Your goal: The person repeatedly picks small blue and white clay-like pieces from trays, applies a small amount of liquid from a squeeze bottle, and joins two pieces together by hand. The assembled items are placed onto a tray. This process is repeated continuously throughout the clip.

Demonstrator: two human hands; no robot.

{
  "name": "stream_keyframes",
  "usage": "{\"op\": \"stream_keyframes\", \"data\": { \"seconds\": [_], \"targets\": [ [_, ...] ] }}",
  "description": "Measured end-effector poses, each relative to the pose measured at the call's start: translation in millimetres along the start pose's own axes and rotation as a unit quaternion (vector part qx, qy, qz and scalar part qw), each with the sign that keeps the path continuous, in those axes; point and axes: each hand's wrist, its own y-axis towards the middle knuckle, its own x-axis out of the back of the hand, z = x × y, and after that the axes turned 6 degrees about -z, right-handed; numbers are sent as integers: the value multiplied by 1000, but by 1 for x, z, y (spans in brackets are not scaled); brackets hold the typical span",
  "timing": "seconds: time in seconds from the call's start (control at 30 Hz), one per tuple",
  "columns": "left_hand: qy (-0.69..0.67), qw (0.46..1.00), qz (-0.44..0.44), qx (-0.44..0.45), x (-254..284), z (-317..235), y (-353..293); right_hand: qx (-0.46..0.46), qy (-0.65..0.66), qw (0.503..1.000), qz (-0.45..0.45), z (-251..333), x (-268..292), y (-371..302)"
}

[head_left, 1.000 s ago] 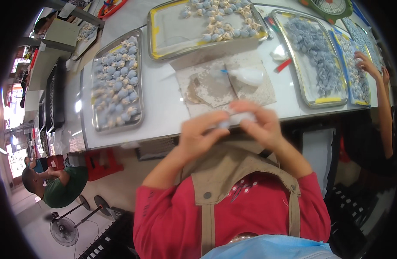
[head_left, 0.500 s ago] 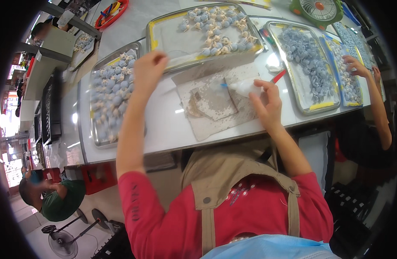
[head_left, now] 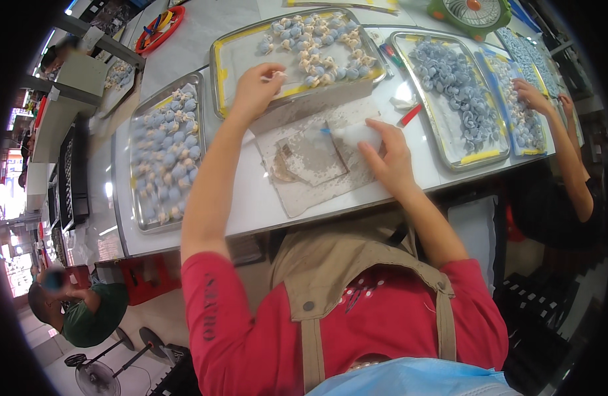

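Note:
My left hand (head_left: 257, 90) is over the near rim of the middle metal tray (head_left: 251, 69), its thumb and fingers pinching a small pale piece (head_left: 275, 76) too small to make out. On that tray's right part sit several small blue-and-cream figures (head_left: 317, 43). My right hand (head_left: 390, 158) is wrapped round a white squeeze bottle (head_left: 350, 134), which lies on its side with its blue tip (head_left: 325, 131) toward the left. Beneath the bottle is a stained, worn board (head_left: 297, 198), with a smaller speckled plate (head_left: 320, 162) on it.
A metal tray (head_left: 145, 226) of similar figures stands left. On the right are a tray (head_left: 454, 158) of grey-blue curved pieces, a red-handled tool (head_left: 411, 115) and a green fan (head_left: 472, 10). A co-worker's hand (head_left: 530, 94) reaches into another tray (head_left: 515, 112).
My left hand has moved right, from between the left and middle trays to over the middle tray's near rim. My right hand stays on the bottle. The view has shifted slightly.

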Motion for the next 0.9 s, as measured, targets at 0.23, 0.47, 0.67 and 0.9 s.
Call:
{"op": "stream_keyframes", "data": {
  "seconds": [0.23, 0.47, 0.67, 0.9],
  "targets": [
    [-356, 932, 11, 73, -19, -56, -148, -27, 20, 999, 23, -4, 5, -5],
    [-560, 764, 91, 308, -71, -53, -237, -198, 255, 946, 17, 14, 24, -33],
    [-532, 782, 88, 311, -73, -54, -240, -239, 297, 924, 29, 35, 62, -54],
    [-497, 806, 102, 305, -75, -62, -240, -254, 355, 899, 35, 42, 77, -61]
  ]
}}
